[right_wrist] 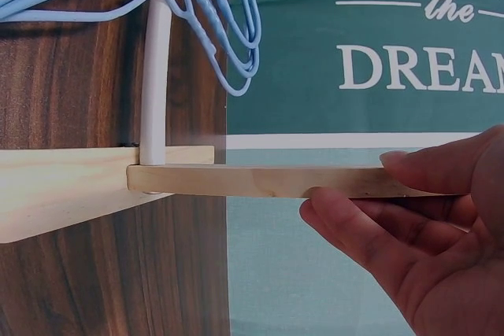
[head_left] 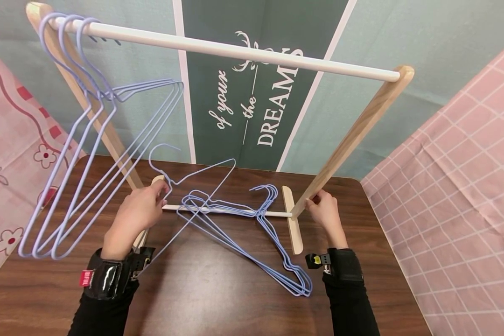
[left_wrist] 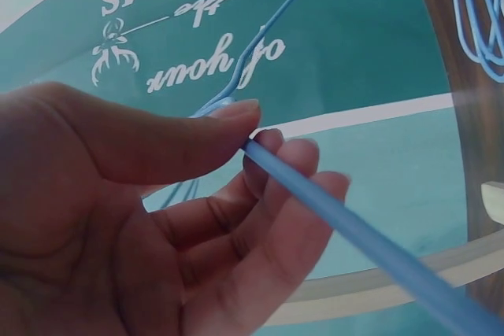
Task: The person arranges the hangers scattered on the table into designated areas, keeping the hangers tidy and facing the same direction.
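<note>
My left hand (head_left: 136,214) pinches a light blue wire hanger (left_wrist: 339,218) between thumb and fingers. That hanger stands tilted in front of the clothes rack, its hook pointing up and its far corner over the pile. On the other side, my right hand (head_left: 325,212) grips the rack's right wooden post (right_wrist: 268,181) near its base, thumb on one side and fingers on the other. Three matching hangers (head_left: 144,85) hang at the left end of the white top rail (head_left: 235,48). Several more hangers (head_left: 262,213) lie in a nested pile across the rack's lower bar (head_left: 279,214).
The rack's right foot (head_left: 294,233) rests on the brown wooden table (head_left: 218,308). Behind hangs a green cloth with white lettering (head_left: 273,107). Pink patterned cloth (head_left: 4,200) borders the left side, and a pink checked cloth (head_left: 458,172) the right.
</note>
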`<action>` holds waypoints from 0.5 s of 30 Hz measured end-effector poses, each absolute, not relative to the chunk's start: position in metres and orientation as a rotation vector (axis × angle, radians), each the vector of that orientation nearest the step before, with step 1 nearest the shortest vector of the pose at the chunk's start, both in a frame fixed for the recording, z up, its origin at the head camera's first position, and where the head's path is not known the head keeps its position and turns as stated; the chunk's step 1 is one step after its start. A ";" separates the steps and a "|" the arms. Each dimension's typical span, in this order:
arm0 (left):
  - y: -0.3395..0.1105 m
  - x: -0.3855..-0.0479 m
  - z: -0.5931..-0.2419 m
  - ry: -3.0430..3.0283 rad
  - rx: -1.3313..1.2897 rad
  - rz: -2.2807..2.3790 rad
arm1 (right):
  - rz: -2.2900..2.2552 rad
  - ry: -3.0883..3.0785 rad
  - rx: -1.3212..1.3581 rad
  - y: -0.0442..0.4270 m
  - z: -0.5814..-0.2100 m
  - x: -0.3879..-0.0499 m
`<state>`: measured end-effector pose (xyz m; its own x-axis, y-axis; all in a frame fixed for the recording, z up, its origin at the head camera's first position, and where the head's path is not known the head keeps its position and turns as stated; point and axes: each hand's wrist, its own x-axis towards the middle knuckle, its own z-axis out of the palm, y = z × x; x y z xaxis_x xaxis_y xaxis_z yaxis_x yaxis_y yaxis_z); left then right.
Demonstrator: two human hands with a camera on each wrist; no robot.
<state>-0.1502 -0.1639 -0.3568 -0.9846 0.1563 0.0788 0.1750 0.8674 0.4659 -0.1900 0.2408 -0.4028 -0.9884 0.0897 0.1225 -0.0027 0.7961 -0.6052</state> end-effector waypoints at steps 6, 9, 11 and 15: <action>-0.162 -0.148 -0.350 -2.979 -0.268 -0.728 | 0.956 -2.840 -0.077 0.240 -0.403 -0.190; -0.161 -0.146 -0.346 -2.962 -0.266 -0.720 | 0.950 -2.835 -0.079 0.240 -0.403 -0.191; -0.161 -0.144 -0.342 -2.951 -0.262 -0.713 | 0.948 -2.833 -0.075 0.240 -0.404 -0.191; -0.160 -0.142 -0.336 -2.924 -0.252 -0.697 | 0.947 -2.831 -0.072 0.240 -0.404 -0.191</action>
